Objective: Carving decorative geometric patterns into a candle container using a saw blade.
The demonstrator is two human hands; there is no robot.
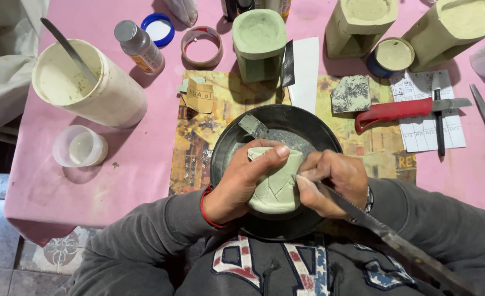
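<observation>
Grips both full: my left hand [241, 183] clasps the pale cup [276, 189], right hand [334, 181] pinches a long blade [385, 233], over the black bowl [286, 123] near the desk's [144, 159] front edge.

The small cup [275, 183] looks like matt, pale green clay or plaster — chalky, with scored lines. The long blade [374, 222] is dull grey metal. The black dish [308, 121] has a smooth, slightly glossy rim, dusted grey inside. The counter [138, 164] wears pink cloth — perhaps plastic-coated, faintly stained.
</observation>
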